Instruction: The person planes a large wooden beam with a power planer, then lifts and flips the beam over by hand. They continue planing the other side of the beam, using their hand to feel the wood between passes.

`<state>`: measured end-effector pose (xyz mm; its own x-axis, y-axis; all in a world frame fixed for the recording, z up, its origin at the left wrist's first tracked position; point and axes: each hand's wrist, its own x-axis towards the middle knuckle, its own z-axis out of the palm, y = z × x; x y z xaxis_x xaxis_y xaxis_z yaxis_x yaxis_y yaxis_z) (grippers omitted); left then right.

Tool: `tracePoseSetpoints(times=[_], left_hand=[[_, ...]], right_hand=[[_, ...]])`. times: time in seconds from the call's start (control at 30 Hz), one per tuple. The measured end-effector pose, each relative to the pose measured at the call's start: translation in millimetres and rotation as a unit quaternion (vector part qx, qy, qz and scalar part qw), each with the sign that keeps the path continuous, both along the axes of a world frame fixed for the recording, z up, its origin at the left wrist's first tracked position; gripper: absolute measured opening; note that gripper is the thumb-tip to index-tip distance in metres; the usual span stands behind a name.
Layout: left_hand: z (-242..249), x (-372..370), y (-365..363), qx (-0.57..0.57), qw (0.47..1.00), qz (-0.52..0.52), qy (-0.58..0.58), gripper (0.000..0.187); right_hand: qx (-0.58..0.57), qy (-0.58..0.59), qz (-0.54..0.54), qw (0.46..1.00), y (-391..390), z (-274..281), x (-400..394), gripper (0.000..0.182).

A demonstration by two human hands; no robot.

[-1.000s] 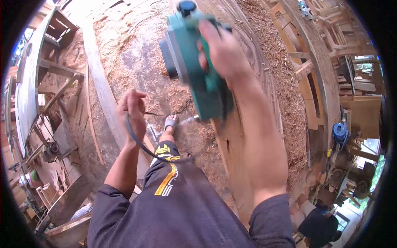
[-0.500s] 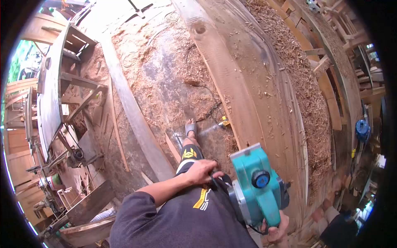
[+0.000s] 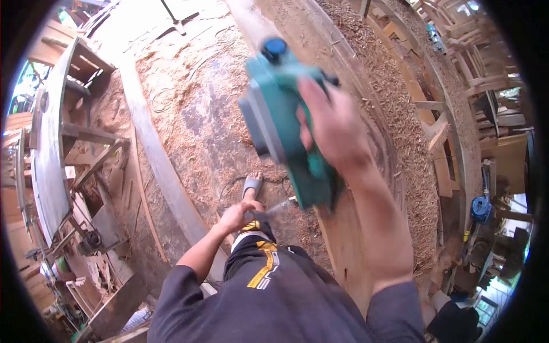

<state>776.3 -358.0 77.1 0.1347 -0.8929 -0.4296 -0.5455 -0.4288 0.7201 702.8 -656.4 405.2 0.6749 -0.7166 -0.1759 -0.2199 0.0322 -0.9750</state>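
Observation:
My right hand (image 3: 337, 128) grips the handle of a teal electric planer (image 3: 274, 108), which overlaps the left side of a long, wide wooden plank (image 3: 343, 234) in this view. Both the planer and the hand are smeared by motion. A round blue knob (image 3: 274, 47) tops its far end. In front of my thigh, my left hand (image 3: 234, 217) is closed around what looks like the dark power cord (image 3: 250, 216). Wood chips lie on the plank and along its right side.
Shavings (image 3: 189, 86) cover the floor, where a long narrow board (image 3: 154, 154) lies left of my foot (image 3: 251, 184). A wooden frame bench (image 3: 63, 131) stands at the left. On the right are another long beam (image 3: 457, 120) and a blue tool (image 3: 481, 209). Part of another person (image 3: 452, 320) shows lower right.
The planer has swung up and forward from beside my right hip, turning as my right arm extends over the plank. My left hand has moved left and slightly forward.

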Motion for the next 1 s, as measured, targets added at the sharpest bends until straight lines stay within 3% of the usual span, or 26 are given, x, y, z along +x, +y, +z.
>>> tracePoseSetpoints(times=[0.07, 0.1, 0.13, 0.17, 0.2, 0.23, 0.33, 0.4, 0.5, 0.6, 0.63, 0.67, 0.73, 0.87, 0.9, 0.93, 1.0], left_hand=[[7, 33, -38, 0.041, 0.995, 0.089, 0.015, 0.033], [13, 49, -54, -0.040, 0.990, 0.130, 0.030, 0.030], [16, 73, -78, -0.125, 0.976, 0.174, 0.039, 0.028], [11, 97, -98, -0.195, 0.954, 0.223, 0.041, 0.025], [31, 127, -120, -0.157, 0.953, 0.257, 0.011, 0.024], [75, 138, -148, -0.251, 0.910, 0.319, 0.086, 0.028], [139, 174, -209, -0.235, 0.802, 0.470, 0.284, 0.045], [150, 179, -235, -0.226, 0.810, 0.433, 0.325, 0.051], [158, 153, -262, -0.174, 0.850, 0.381, 0.320, 0.060], [156, 119, -275, -0.182, 0.856, 0.332, 0.352, 0.073], [154, 118, -278, -0.188, 0.850, 0.333, 0.363, 0.073], [153, 118, -280, -0.195, 0.842, 0.337, 0.374, 0.072], [150, 119, -284, -0.198, 0.841, 0.345, 0.367, 0.071], [151, 117, -282, -0.214, 0.831, 0.327, 0.395, 0.069], [157, 112, -282, -0.217, 0.828, 0.346, 0.385, 0.068], [160, 109, -280, -0.218, 0.845, 0.323, 0.366, 0.054], [166, 105, -274, -0.209, 0.840, 0.343, 0.365, 0.055]], right_hand=[[-0.125, 0.040, 0.019, 0.991, -63, -18, 80, 0.064], [-0.116, 0.055, 0.027, 0.991, -74, 1, 107, 0.045], [-0.196, 0.052, 0.034, 0.979, -93, -4, 129, 0.062], [-0.124, 0.002, 0.028, 0.992, -100, -10, 145, 0.052], [-0.165, 0.008, 0.059, 0.985, -105, -12, 141, 0.050], [-0.139, -0.011, 0.046, 0.989, -100, -22, 135, 0.050], [-0.086, -0.075, 0.036, 0.993, -67, -25, 81, 0.036], [-0.126, -0.086, 0.026, 0.988, -26, -27, 9, 0.036], [-0.051, -0.049, 0.007, 0.997, 68, -16, -130, 0.052], [0.011, 0.078, 0.008, 0.997, 157, 16, -275, 0.070], [0.068, 0.128, -0.012, 0.989, 188, 17, -323, 0.068], [-0.024, 0.177, -0.009, 0.984, 217, 20, -364, 0.068], [-0.015, 0.251, -0.042, 0.967, 267, 28, -427, 0.043], [0.012, 0.342, -0.067, 0.937, 277, 53, -434, 0.027], [-0.007, 0.335, -0.050, 0.941, 269, 51, -425, 0.027], [-0.006, 0.318, -0.046, 0.947, 260, 48, -411, 0.026], [0.004, 0.289, -0.037, 0.957, 241, 40, -382, 0.026]])
